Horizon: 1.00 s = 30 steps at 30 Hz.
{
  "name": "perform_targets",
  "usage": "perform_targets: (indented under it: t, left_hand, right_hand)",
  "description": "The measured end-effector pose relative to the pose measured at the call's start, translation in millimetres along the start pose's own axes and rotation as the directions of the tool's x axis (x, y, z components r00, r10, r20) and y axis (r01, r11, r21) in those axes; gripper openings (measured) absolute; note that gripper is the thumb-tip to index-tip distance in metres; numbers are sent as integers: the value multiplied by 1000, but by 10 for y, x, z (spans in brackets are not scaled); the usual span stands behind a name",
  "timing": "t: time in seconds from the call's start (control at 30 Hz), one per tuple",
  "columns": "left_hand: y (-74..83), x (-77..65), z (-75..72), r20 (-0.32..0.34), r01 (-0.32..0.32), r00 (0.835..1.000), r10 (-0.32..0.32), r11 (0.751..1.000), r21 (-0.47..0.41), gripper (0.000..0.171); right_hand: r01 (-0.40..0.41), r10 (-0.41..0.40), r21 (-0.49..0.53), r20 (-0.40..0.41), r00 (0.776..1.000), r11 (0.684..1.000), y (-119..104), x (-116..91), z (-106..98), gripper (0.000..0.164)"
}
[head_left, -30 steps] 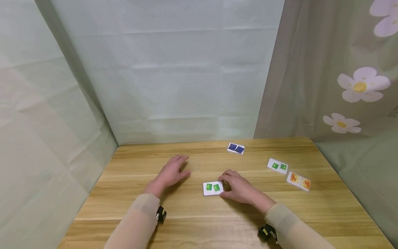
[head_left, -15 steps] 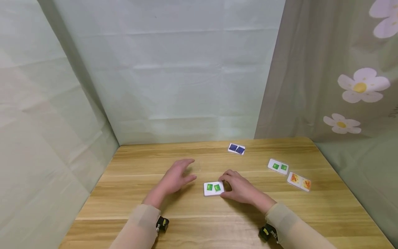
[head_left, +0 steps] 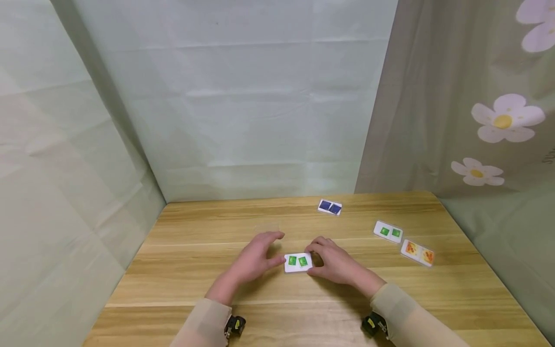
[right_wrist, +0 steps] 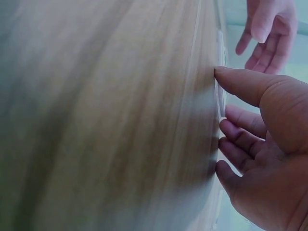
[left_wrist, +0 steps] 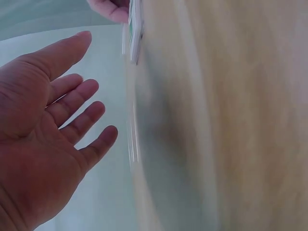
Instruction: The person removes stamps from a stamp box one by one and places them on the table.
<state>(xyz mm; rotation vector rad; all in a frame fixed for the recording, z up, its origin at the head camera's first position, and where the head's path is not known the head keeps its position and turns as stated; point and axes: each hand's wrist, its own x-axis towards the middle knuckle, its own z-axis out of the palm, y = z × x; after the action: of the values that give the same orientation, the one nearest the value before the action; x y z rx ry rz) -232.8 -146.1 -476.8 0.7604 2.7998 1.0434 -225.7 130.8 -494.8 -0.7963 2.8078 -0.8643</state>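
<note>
A white card [head_left: 298, 262] with two green squares lies flat on the table, level with the middle of my view. My right hand [head_left: 331, 260] pinches its right end, thumb on the near edge and fingers on the far edge. Seen from the right wrist, the thumb and fingertips sit low at the tabletop around the card [right_wrist: 221, 98]. My left hand [head_left: 256, 258] holds nothing; its thumb tip is right at the card's left end, fingers spread above the table. In the left wrist view that hand [left_wrist: 48, 120] is open, below the card [left_wrist: 136, 31].
Another green-square card [head_left: 388, 232] and an orange-patterned card [head_left: 417, 253] lie to the right. A dark blue card [head_left: 330, 207] lies near the back edge. Behind the left hand is a faint clear sheet [head_left: 267, 227]. Hanging cloth [head_left: 260, 120] surrounds the wooden table [head_left: 173, 284].
My left hand has moved right and toward me, up to the card's left end, away from beside the clear sheet. The right hand and the card stay in place.
</note>
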Motion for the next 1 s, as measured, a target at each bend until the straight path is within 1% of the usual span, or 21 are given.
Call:
perform_targets:
  t: [0.13,0.3,0.53,0.73,0.9,1.0]
  left_hand:
    - [24,-22,57,22,-13,1000,13,1000,5,66]
    - [50,-46,116,38,-14,999,14,1000,11,66]
    - [71,-47,160,49,-48,998,46,998,41,65]
    - [55,-40,189,62,-45,997,41,997,68,67]
    - [11,-14,203,67,-47,997,41,995,89,68]
    - [-16,8,204,70,-35,997,28,995,93,68]
  right_hand:
    - [0,0,1,-1,1000,1000,8,0,5,45]
    - [4,-4,-3,-2,1000,1000,13,9,11,44]
    - [7,-7,-4,-2,1000,1000,1,11,10,44]
    - [15,-15,-8,-15,1000,1000,10,23,7,43]
    - [19,-20,-5,-24,1000,1000,36,36,-2,42]
    - [24,-24,1,-22,999,1000,48,47,-12,42]
